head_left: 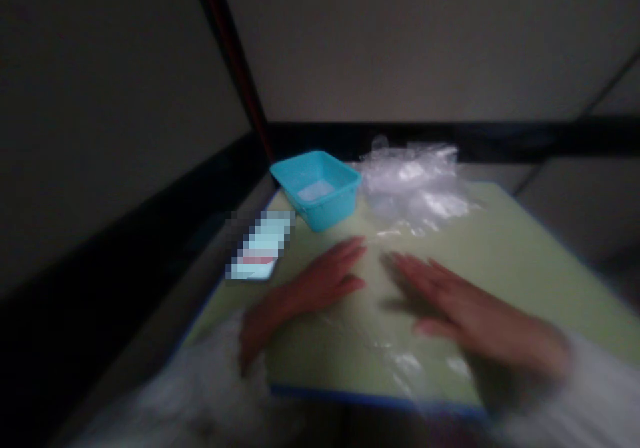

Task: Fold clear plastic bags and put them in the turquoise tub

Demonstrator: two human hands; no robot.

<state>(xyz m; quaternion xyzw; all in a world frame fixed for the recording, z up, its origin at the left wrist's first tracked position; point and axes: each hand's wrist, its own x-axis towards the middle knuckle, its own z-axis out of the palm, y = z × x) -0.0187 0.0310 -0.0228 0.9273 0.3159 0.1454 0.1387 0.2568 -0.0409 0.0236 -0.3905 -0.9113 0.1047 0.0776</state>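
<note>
My left hand [323,278] is open, palm toward the table, thumb apart from the fingers. Its fingertips point right, near the middle of the yellow-green tabletop [520,248]. Across from it, my right hand [465,308] is also open, fingers stretched to the left and thumb apart, casting a shadow on the surface. Neither hand holds anything. Between them and toward the front edge lies a thin clear plastic sheet or bag [407,363], spread flat and shiny. Its outline is hard to make out in the blur.
At the back left stands a turquoise plastic basket [334,211] with something pale inside. Beside it is a crumpled heap of clear plastic bags [417,185]. A pixelated flat item [263,245] lies by the left edge. Walls [400,48] rise behind and to the left.
</note>
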